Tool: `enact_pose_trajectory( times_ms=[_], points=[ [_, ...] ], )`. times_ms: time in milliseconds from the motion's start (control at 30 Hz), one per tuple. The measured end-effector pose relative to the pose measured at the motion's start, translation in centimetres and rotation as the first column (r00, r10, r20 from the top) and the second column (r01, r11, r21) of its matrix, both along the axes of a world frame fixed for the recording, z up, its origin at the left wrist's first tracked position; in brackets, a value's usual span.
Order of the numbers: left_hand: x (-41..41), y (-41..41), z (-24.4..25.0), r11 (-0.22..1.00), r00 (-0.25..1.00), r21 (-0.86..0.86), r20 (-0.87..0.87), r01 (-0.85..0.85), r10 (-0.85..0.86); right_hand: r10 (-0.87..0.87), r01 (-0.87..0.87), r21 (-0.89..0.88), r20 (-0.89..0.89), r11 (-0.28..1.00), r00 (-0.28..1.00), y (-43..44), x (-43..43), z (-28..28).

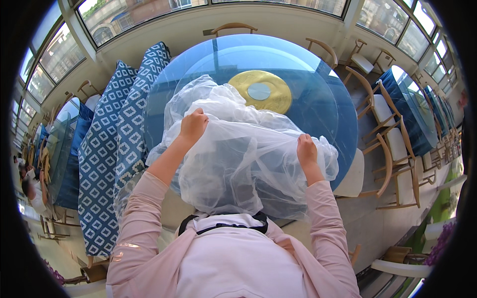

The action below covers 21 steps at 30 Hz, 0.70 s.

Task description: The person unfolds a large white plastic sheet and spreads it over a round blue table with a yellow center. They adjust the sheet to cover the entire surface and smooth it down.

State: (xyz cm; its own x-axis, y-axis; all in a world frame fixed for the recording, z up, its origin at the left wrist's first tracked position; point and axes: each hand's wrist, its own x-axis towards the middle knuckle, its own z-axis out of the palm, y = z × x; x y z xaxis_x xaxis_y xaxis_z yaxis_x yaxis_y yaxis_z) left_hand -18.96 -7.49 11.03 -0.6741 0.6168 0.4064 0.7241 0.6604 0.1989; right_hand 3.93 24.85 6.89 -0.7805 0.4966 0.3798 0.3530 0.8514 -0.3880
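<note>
A crumpled translucent white plastic sheet [238, 156] is bunched over the near half of a round glass-topped table [320, 93] with a blue cover under the glass. My left hand [194, 124] grips the sheet near its middle left. Further right, my right hand [307, 148] pinches another part, and the film is pulled into taut folds between both hands. The near part of the sheet hangs over the table edge towards my body. Beyond it a gold disc [279, 89] with a pale round centre shows at the table's middle, partly covered by the film.
Blue-and-white patterned cloth [104, 149] drapes over something to the left. Wooden chairs [395, 149] with pale seats crowd the right side, and another chair [234, 27] stands behind the table. More glass-topped tables [413, 108] line both sides. A person [35, 193] is at the far left.
</note>
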Motion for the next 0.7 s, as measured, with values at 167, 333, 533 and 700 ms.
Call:
enact_pose_trajectory(
  times_ms=[167, 333, 533, 700],
  points=[
    [-2.6, 2.5, -2.7, 0.953, 0.966, 0.287, 0.259, -0.101, 0.024, 0.101, -0.121, -0.071, -0.243, 0.99, 0.965, -0.2, -1.1, 0.1],
    [4.1, 3.1, -0.1, 0.934, 0.932, 0.057, -0.111, 0.353, -0.346, 0.142, -0.122, 0.189, -0.098, 0.974, 0.985, -5.9, 3.9, 1.1],
    [12.8, -0.9, -2.3, 0.881, 0.904, -0.269, -0.07, 0.39, -0.421, 0.225, -0.237, 0.055, 0.166, 0.97, 0.96, -10.7, 5.7, -4.5],
    [14.3, -0.9, -8.2, 0.718, 0.897, -0.538, 0.239, 0.442, -0.373, 0.25, -0.288, 0.096, 0.289, 0.953, 0.924, -9.0, 5.2, -7.5]
  ],
)
